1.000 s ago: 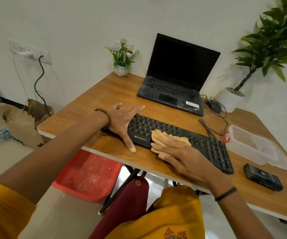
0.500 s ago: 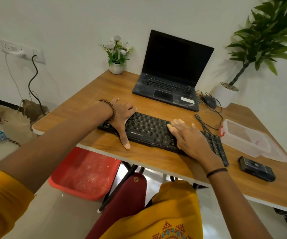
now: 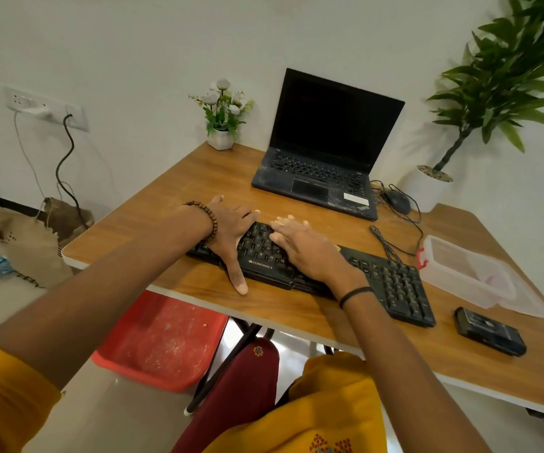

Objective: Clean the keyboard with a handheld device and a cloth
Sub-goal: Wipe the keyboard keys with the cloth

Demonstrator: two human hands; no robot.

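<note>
The keyboard [image 3: 395, 282] is laid slantwise on the worktop [image 3: 198, 178], its long axis running from 10 o'clock at the far left end to 4 o'clock at the near right end. The left end is steadied by the left hand [image 3: 231, 230]: its fingers are stretched, a little apart, over the far edge, and the thumb is pressed down on the worktop just beside the near edge. The right hand [image 3: 306, 246] is laid flat on the left-middle keys, its fingers [image 3: 283, 223] straight and slightly spread, pointed toward 11 o'clock, with nothing gripped. The cloth is not plainly seen; it is judged to be held under the right palm.

From those fingers, the uncovered stretch of keys, number pad included, lies toward 4 o'clock, so a wiping stroke is best drawn along the long axis that way, the right hand being the nearer one. A black handheld device [image 3: 489, 335] is set on the worktop past the keyboard's right end, also at 4 o'clock and well apart from both hands; it, too, is nearer the right hand.
</note>
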